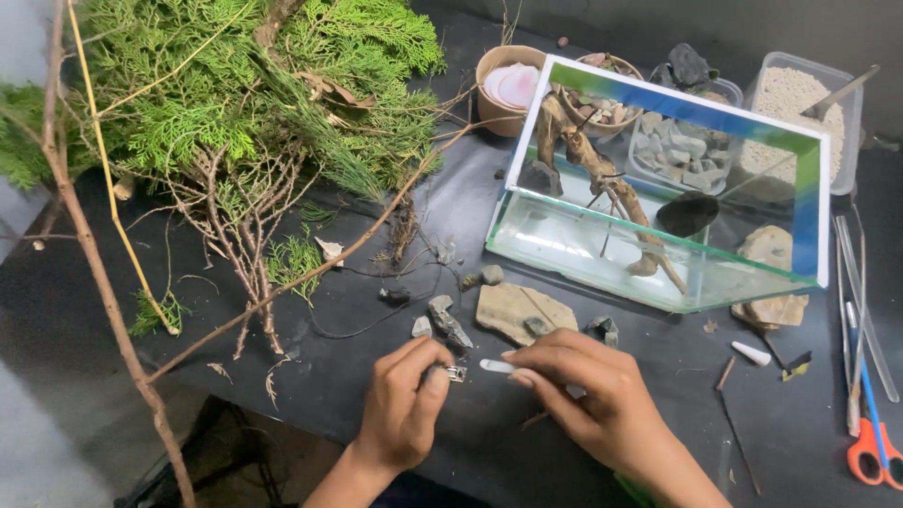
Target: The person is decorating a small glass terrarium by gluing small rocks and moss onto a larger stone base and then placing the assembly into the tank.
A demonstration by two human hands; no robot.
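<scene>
The left hand (406,406) pinches a small dark stone (438,373) between thumb and fingertips, low over the black table (470,442), with a bit of pale, glinting stuff on the stone's right side. The right hand (588,395) grips a small white tube (496,366), its tip pointed at that stone and almost touching it. Just beyond the hands lies a flat tan slab (513,310), rough-edged, with a few grey chips (442,322) scattered beside it; I count about five, angular and matte. Behind them stands one glass tank (658,273), rectangular and clear, edged with blue and green tape along its top rim. Inside it a knobbly brown piece of driftwood (602,183) leans across, with two dark stones near it. To the left spreads a heap of green feathery branches (235,85), with bare, wiry twigs below and one long bare stick (85,245) running down the table's edge. Behind the tank sit two round bowls, one (499,89) holding something pale pink, and a clear tub (800,94) of whitish gravel. At the far right lie scissors (870,442) with orange handles beside several thin long tools. A white cone-shaped cap (751,353) lies alone near them.
</scene>
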